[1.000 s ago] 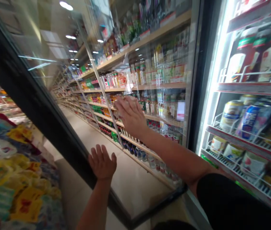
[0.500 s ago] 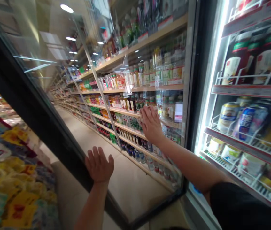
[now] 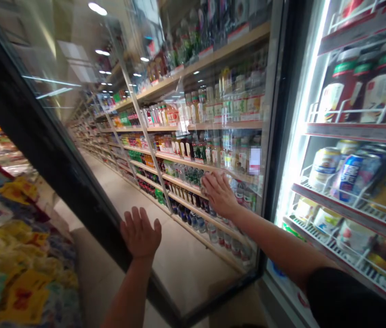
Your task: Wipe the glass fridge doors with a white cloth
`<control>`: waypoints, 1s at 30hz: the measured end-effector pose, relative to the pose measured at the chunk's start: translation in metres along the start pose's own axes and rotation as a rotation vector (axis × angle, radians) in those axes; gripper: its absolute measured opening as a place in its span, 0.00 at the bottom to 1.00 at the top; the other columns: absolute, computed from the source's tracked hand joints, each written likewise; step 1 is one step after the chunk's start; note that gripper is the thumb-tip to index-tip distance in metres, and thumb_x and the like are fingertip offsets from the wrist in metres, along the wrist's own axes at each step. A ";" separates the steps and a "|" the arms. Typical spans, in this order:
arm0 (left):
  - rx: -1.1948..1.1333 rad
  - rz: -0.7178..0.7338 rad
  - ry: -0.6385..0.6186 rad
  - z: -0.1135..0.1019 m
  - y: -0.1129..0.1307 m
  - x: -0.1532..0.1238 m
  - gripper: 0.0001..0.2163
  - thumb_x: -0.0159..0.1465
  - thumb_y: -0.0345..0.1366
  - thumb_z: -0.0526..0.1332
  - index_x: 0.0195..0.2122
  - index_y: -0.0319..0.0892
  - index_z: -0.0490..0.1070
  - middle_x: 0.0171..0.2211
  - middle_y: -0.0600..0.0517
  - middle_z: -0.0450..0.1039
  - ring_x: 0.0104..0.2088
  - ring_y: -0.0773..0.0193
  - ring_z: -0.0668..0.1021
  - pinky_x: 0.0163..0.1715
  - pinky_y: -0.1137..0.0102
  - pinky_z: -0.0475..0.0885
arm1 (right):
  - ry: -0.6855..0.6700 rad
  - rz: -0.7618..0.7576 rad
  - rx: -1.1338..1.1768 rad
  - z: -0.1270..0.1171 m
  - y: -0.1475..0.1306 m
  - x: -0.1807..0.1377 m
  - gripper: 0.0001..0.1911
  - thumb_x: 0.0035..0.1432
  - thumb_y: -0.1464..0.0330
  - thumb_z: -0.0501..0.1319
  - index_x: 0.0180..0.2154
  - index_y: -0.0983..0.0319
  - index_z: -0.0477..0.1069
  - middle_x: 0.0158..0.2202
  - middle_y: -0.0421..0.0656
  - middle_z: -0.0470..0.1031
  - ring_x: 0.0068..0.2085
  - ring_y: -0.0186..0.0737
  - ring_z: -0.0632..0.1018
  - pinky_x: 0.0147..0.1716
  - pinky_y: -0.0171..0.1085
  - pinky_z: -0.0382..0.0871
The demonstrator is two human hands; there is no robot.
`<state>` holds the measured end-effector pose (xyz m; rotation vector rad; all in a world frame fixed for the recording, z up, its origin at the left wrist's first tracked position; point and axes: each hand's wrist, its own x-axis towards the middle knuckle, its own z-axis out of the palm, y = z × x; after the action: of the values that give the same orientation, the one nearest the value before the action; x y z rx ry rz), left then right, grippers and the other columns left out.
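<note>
A glass cooler door point(image 3: 193, 264) with a dark frame stands swung open in front of me. My left hand point(image 3: 141, 232) lies flat with fingers apart against the door's left frame bar, touching glass and frame. On the pane, my right hand point(image 3: 220, 193) presses with bent fingers held close together. A pale crumpled edge, like a cloth, shows beside its fingertips; most of it is hidden under the hand. Bottles on shelves point(image 3: 210, 150) are visible through or in the glass behind both hands.
To the right is the lit cooler with wire-fronted shelves point(image 3: 350, 130) holding dark bottles point(image 3: 336, 86) and cans point(image 3: 350, 175). At the left stands a heap of yellow and white packets point(image 3: 18, 264). A tiled aisle floor point(image 3: 107, 175) runs into the distance.
My right hand has slid down and slightly right over the glass, the pale edge moving with it. My left hand has stayed at the frame.
</note>
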<state>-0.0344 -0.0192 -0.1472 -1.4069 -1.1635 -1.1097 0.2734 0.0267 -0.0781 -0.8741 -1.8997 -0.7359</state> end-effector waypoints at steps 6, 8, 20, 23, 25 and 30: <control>-0.004 -0.006 -0.004 0.001 -0.001 0.000 0.34 0.67 0.38 0.59 0.72 0.37 0.47 0.68 0.34 0.55 0.71 0.43 0.53 0.67 0.45 0.52 | 0.109 0.260 0.035 -0.009 0.024 0.019 0.33 0.72 0.65 0.47 0.73 0.58 0.37 0.74 0.47 0.48 0.74 0.48 0.46 0.71 0.58 0.48; -0.026 -0.025 -0.013 0.001 -0.001 -0.001 0.35 0.67 0.38 0.59 0.72 0.38 0.47 0.68 0.34 0.55 0.71 0.43 0.53 0.67 0.44 0.51 | 0.185 0.338 0.044 -0.009 0.030 0.023 0.34 0.72 0.63 0.45 0.73 0.57 0.33 0.74 0.48 0.45 0.74 0.49 0.44 0.71 0.59 0.48; -0.045 -0.031 -0.019 0.002 -0.003 -0.003 0.33 0.67 0.40 0.59 0.71 0.37 0.49 0.67 0.33 0.57 0.71 0.42 0.52 0.66 0.44 0.51 | 0.206 0.435 0.066 -0.003 0.051 -0.004 0.33 0.73 0.62 0.44 0.73 0.56 0.32 0.74 0.49 0.44 0.74 0.49 0.45 0.70 0.61 0.48; -0.029 -0.029 -0.026 0.002 -0.002 -0.003 0.34 0.67 0.39 0.59 0.71 0.36 0.49 0.67 0.33 0.57 0.71 0.43 0.52 0.66 0.44 0.51 | 0.293 0.580 0.109 0.001 0.056 -0.015 0.33 0.73 0.61 0.43 0.73 0.57 0.35 0.74 0.50 0.42 0.74 0.49 0.45 0.70 0.61 0.47; -0.033 -0.044 -0.036 0.001 -0.002 -0.005 0.33 0.67 0.40 0.59 0.71 0.37 0.50 0.67 0.33 0.57 0.71 0.43 0.52 0.66 0.44 0.51 | 0.264 0.599 0.122 0.010 0.046 -0.038 0.33 0.73 0.61 0.43 0.73 0.59 0.34 0.74 0.52 0.41 0.74 0.49 0.45 0.70 0.61 0.47; -0.110 -0.127 -0.086 0.003 -0.004 -0.010 0.31 0.67 0.42 0.59 0.69 0.37 0.55 0.66 0.34 0.59 0.71 0.42 0.53 0.67 0.43 0.47 | 0.171 0.571 0.123 0.018 0.044 -0.066 0.33 0.72 0.61 0.45 0.73 0.59 0.37 0.74 0.53 0.41 0.74 0.50 0.43 0.70 0.62 0.47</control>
<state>-0.0391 -0.0173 -0.1564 -1.4933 -1.2847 -1.2283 0.3240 0.0476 -0.1386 -1.1622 -1.4236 -0.3278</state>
